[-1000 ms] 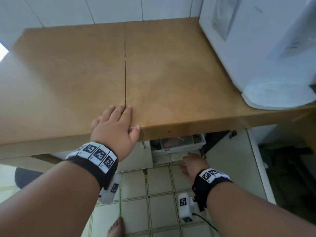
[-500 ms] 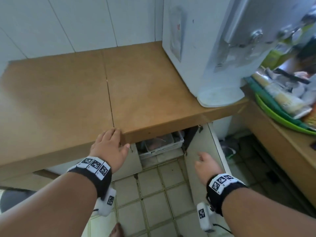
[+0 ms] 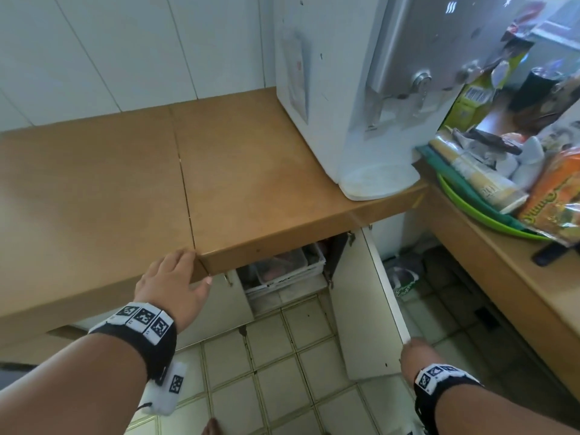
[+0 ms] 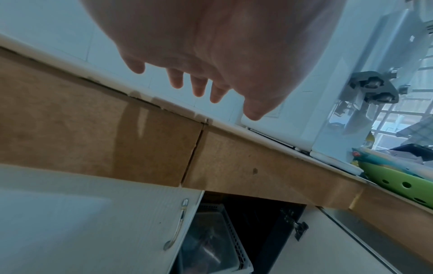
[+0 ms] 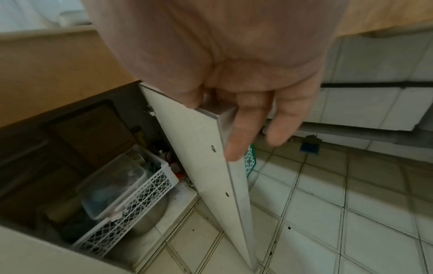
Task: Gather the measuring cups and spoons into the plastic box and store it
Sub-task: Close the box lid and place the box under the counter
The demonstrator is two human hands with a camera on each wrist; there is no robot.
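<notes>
Left hand [image 3: 171, 282] resting on wooden counter [image 3: 94, 183] edge, right hand [image 3: 416, 356] at open cabinet door [image 3: 361, 293], plastic box [image 3: 282, 265] inside.

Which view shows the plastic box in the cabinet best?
The right wrist view: the plastic box lies whole in the white basket, lid on. The head view shows it partly under the counter; the left wrist view shows one dim part.

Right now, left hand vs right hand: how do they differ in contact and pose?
The left hand rests on the wooden countertop edge with fingers straight, holding nothing; the right hand curls its fingers over the top corner of the open cabinet door. The left hand sits up at counter level, the right hand lower, near the floor. Both wear black wrist bands with markers.
</notes>
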